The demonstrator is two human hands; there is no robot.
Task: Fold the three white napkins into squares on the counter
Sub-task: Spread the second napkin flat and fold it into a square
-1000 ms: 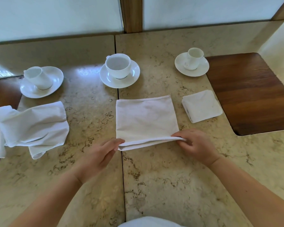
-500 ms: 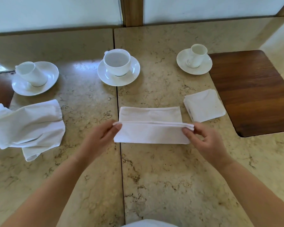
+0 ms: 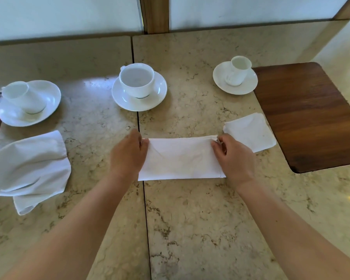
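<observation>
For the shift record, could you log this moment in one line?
middle napkin: half-folded strip | left hand, right hand: pinching ends

Your napkins (image 3: 181,158) are matt white cloth, the counter (image 3: 200,219) polished veined stone, cups (image 3: 136,78) glossy china, the board (image 3: 307,116) smooth wood.

Three plain white cloth napkins (image 3: 181,158); beige brown-veined marble counter (image 3: 200,219); white porcelain cups (image 3: 136,79) and saucers; dark-brown wood-grained board (image 3: 309,118).

bare counter (image 3: 190,229) across lower frame, three cups on saucers (image 3: 139,93) lining upper middle, crumpled napkin (image 3: 28,166) blocking left, wooden board (image 3: 309,116) at right
</observation>
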